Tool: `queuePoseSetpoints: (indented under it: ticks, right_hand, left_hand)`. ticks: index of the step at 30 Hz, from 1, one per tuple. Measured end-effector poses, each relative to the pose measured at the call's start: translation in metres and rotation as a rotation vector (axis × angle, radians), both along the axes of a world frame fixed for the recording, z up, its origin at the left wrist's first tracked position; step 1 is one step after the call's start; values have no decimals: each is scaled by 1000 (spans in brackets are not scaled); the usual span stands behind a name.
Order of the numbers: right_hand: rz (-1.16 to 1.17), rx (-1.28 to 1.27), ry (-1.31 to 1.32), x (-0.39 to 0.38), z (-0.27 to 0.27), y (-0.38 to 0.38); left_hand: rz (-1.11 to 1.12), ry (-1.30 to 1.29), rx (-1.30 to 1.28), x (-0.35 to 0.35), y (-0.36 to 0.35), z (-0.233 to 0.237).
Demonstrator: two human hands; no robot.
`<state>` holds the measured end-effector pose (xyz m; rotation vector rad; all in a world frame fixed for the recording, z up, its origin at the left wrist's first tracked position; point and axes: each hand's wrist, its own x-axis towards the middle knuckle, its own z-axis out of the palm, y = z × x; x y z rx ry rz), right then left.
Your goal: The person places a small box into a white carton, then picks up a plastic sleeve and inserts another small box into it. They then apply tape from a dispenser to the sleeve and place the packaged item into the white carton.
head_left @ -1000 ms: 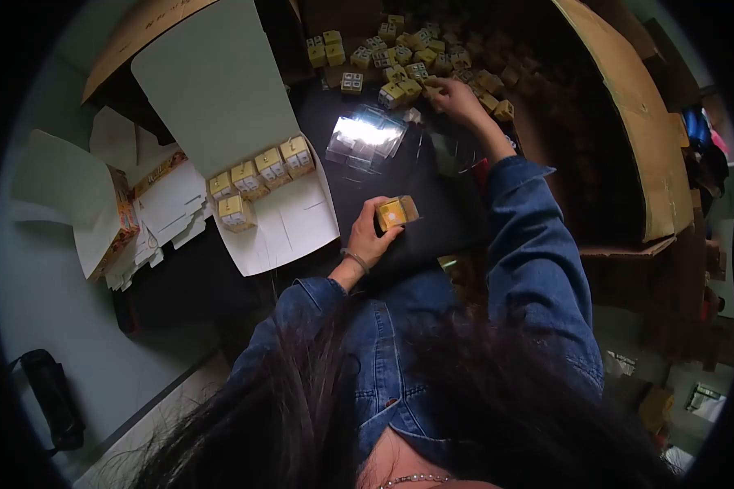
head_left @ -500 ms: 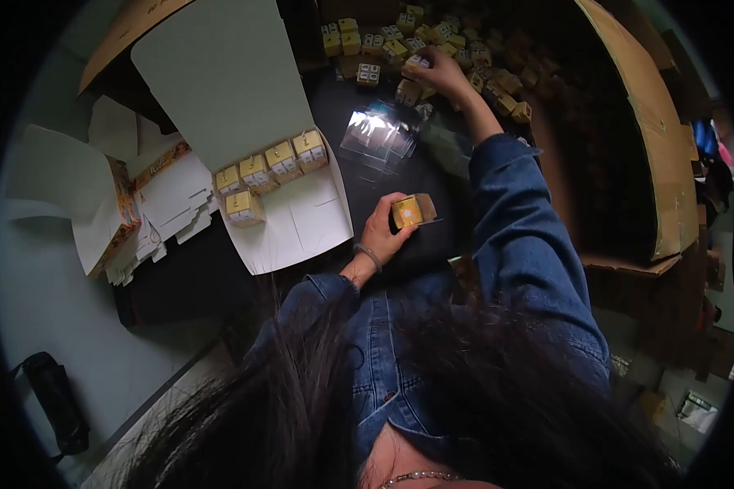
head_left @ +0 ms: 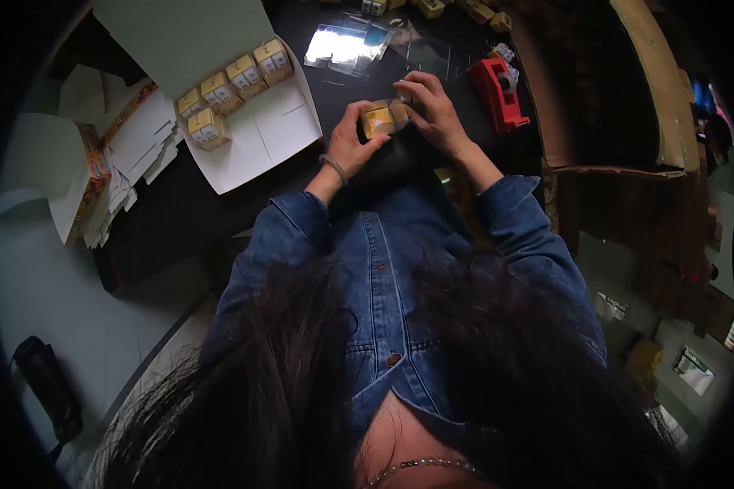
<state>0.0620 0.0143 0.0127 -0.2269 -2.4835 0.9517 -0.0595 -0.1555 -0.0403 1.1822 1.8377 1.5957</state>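
Observation:
My left hand [head_left: 355,143] is wrapped round a small yellow box [head_left: 378,122], with its thumb along the near side. A clear or brownish flap seems to stick out from the box's right end. Close against that end is my right hand [head_left: 434,114], its fingers curled together. Something small and pale shows at its fingertips, too blurred to name. Left of both hands, an open white carton [head_left: 261,159] holds several yellow-topped small boxes [head_left: 218,91] in clear wrap, mostly in a row along its far side.
A red tape dispenser [head_left: 497,96] stands right of my hands. Clear plastic sheets [head_left: 347,50] lie beyond them on the black tabletop [head_left: 302,20]. More yellow blocks [head_left: 430,8] show at the far edge. Flattened white cartons [head_left: 151,143] are stacked left; a large cardboard box [head_left: 669,106] is right.
My right hand has come back from the pile of blocks to the yellow box in my left hand. The view has tilted down, and the red tape dispenser now shows.

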Motion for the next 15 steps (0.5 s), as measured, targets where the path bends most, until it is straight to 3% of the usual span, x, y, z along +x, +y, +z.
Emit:
queuePoseSetpoints:
  ticks: [3, 7, 9, 12, 13, 14, 15]
  right_hand:
    - [-157, 160, 124, 19, -37, -8]
    - [-378, 315, 57, 26, 2, -16]
    - [-199, 266, -15, 24, -18, 0]
    - [-164, -192, -127, 12, -11, 13]
    - [-124, -600, -157, 5, -3, 21]
    - [64, -793, -66, 0, 15, 26]
    - [106, -767, -96, -5, 36, 23]
  left_hand:
    - [-35, -25, 24, -1, -5, -4]
    - [-88, -53, 20, -4, -10, -7]
    - [-110, -77, 27, -3, -8, -8]
    - [-106, -42, 59, -4, -8, -1]
    - [-115, -23, 46, -4, -9, 3]
    - [-125, -5, 32, -4, -11, 4]
    - [-126, -5, 26, -5, -11, 1]
